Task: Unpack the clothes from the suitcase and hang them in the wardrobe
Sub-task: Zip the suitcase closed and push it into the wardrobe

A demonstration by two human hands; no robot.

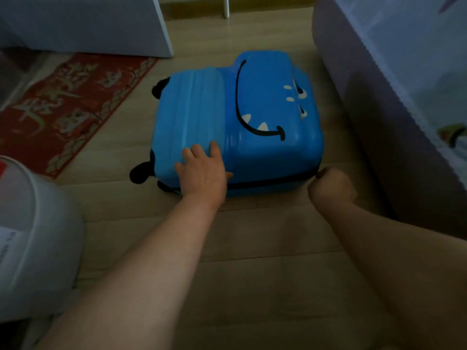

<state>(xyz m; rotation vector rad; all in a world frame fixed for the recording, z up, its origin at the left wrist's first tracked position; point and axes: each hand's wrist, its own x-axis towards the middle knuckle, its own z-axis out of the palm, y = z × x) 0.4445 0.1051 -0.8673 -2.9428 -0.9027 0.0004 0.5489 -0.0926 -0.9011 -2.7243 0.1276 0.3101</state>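
Observation:
A blue hard-shell child's suitcase (252, 109) with a cartoon monster face lies flat and closed on the wooden floor, black wheels toward the left. My left hand (202, 170) presses flat on its lid near the front edge, fingers spread. My right hand (331, 185) is curled at the suitcase's front right corner, pinching what looks like the zipper pull (319, 175) at the end of the black zipper line. No clothes show; the inside of the case is hidden.
A red patterned mat (63, 107) lies on the floor to the left. A white bucket-like container (38, 236) stands at the near left. A bed with pale bedding (404, 84) runs along the right. White furniture (101, 24) stands at the back left.

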